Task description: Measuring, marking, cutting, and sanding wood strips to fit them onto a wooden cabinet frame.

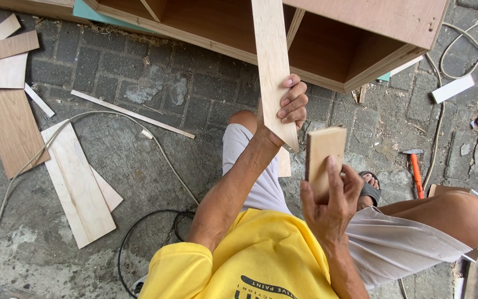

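Note:
My left hand [291,105] grips a long pale wooden plank [272,61] near its lower end, fingers wrapped round its right edge. The plank stands nearly upright and runs out of the top of the view in front of the cabinet. My right hand [330,202] holds a small rectangular wooden block [326,152] upright, with the thumb pressed on its face. The block sits just right of the plank's lower end, a small gap between them. I sit on the ground in a yellow shirt and light shorts, knees bent.
An open plywood cabinet [360,33] lies ahead on grey paving [195,94]. Several plywood offcuts [78,182] and a thin strip [131,113] lie at left. Cables [156,221] run across the ground. An orange-handled hammer [416,171] lies at right by my sandalled foot [369,188].

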